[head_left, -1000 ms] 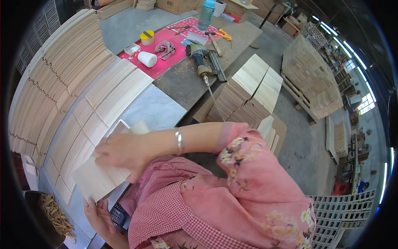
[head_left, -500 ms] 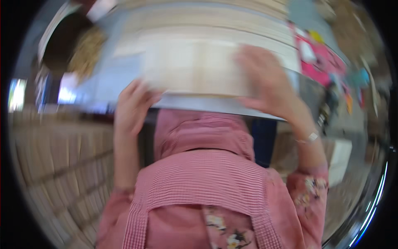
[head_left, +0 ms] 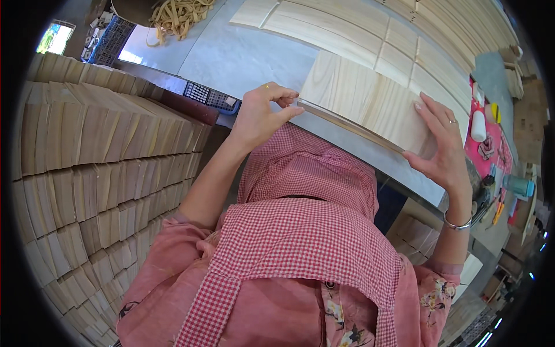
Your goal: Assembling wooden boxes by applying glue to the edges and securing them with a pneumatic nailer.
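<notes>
A pale wooden board, probably two or more in a low stack as its layered front edge suggests, lies tilted over the near edge of the worktable. Its left front corner meets the bent fingertips and thumb of my left hand, which close in on it. Around its right end my right hand is wrapped, thumb at the front edge and fingers on the far side. Just behind lie more pale boards with grooves between them.
Long wooden strips are stacked at the back right. Tan bands lie in a heap at the back left. Tall rows of wooden blocks stand left of me. A pink cloth and a white bottle are at the right.
The view has turned and sharpened, so the table now slants down to the right. Both hands stay at the ends of the board; my right hand now cups its right end.
</notes>
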A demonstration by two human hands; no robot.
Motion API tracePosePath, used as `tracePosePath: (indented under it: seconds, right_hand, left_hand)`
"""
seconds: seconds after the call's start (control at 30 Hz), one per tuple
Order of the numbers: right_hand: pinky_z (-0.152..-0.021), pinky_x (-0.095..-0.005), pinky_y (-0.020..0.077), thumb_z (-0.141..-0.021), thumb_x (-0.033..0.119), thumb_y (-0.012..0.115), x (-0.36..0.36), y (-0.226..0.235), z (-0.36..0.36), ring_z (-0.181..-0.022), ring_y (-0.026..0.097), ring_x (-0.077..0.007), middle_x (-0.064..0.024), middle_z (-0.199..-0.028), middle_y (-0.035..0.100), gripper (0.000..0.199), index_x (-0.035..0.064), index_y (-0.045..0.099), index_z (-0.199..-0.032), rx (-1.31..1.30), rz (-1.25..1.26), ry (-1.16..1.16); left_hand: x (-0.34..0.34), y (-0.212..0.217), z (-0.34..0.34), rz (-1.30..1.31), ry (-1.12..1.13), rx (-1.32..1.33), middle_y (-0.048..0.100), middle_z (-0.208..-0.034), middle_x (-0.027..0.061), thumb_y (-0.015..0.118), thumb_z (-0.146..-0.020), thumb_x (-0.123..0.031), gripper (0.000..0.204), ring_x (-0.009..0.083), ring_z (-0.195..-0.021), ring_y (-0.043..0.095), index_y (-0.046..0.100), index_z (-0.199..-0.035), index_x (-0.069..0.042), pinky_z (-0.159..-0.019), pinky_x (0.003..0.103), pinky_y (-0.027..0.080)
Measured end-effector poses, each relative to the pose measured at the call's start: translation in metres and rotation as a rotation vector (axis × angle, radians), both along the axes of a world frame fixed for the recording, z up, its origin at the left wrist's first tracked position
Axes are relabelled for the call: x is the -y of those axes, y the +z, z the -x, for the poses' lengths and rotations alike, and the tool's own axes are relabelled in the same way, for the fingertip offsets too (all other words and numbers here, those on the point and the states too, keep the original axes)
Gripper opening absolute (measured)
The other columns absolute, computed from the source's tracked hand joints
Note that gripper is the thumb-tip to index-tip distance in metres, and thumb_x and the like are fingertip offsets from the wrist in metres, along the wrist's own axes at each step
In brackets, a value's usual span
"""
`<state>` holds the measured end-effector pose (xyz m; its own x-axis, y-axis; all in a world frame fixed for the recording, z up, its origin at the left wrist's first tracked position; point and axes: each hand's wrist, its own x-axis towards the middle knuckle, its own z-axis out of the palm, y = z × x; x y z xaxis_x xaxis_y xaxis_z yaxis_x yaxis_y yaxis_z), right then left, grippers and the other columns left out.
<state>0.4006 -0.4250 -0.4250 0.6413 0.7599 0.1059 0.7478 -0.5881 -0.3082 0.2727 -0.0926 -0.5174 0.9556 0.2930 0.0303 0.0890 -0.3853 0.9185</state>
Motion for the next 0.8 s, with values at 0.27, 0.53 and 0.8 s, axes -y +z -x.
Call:
tracePosePath:
  seconds: [0.27,0.53,0.8]
  right_hand:
    - [-0.111,-0.0416,0.0398,-0.059,0.015,0.085,0.000,-0.009,-0.006,-0.129,0.051,-0.0312,-0.0089,-0.146,0.055,0.080,0.0083,0.061,-0.135,-0.021,-0.008,0.011]
    - [-0.113,-0.0404,0.0389,-0.064,0.018,0.085,0.008,-0.031,-0.013,-0.133,0.050,-0.0304,-0.0088,-0.148,0.053,0.081,0.0097,0.057,-0.140,-0.016,-0.011,0.036]
    - [-0.117,-0.0388,0.0370,-0.066,0.020,0.086,0.015,-0.048,-0.014,-0.135,0.049,-0.0293,-0.0088,-0.150,0.051,0.081,0.0116,0.056,-0.140,0.003,0.018,0.018]
  left_hand:
    - [0.008,0.007,-0.007,-0.257,0.001,0.079,0.070,-0.086,0.0094,0.078,-0.078,-0.002,0.019,0.0177,-0.071,0.061,0.075,-0.096,0.004,-0.069,0.028,0.049]
    - [0.009,0.003,-0.006,-0.663,-0.056,0.200,0.070,-0.083,0.0062,0.075,-0.084,-0.012,0.014,0.0222,-0.072,0.062,0.077,-0.094,-0.002,-0.077,0.033,0.048]
    - [0.013,0.005,-0.006,-0.799,-0.054,0.209,0.070,-0.084,0.0053,0.074,-0.085,-0.011,0.013,0.0222,-0.074,0.061,0.077,-0.093,-0.002,-0.082,0.032,0.046]
